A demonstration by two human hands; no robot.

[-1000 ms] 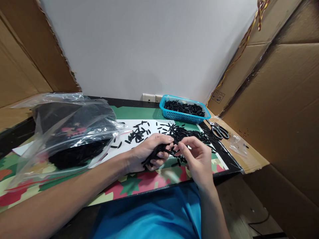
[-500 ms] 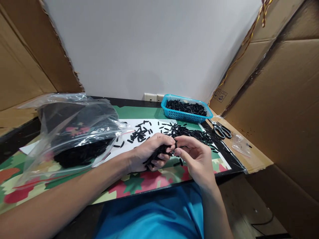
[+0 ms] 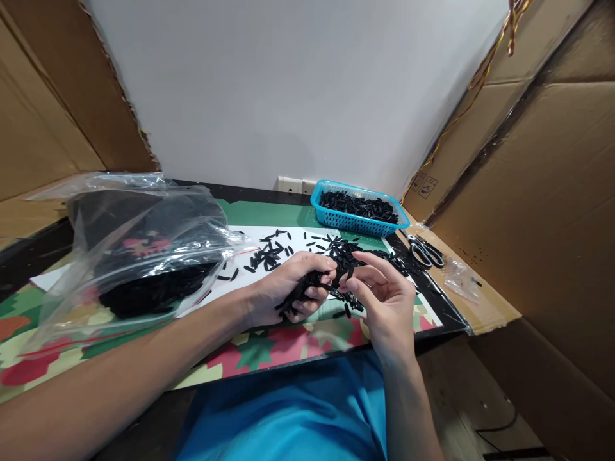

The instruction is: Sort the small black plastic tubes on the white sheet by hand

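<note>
My left hand (image 3: 302, 285) is wrapped round a bunch of small black strips (image 3: 300, 294) at the middle of the table. Just to its right, my right hand (image 3: 377, 288) pinches one black strip (image 3: 350, 275) between thumb and fingers, a little apart from the bunch. Behind my hands, a pile of loose black strips (image 3: 343, 251) lies on white paper (image 3: 305, 240). More strips (image 3: 269, 255) are scattered left of the pile.
A blue basket (image 3: 358, 222) of black strips stands at the back. Scissors (image 3: 421, 250) lie at the right, by a small plastic bag (image 3: 461, 282). A large clear bag (image 3: 158, 256) with black contents fills the left side. Cardboard (image 3: 542, 192) walls flank the table.
My right hand has moved slightly right, away from my left hand, with a strip between its fingertips. The view has shifted a little.
</note>
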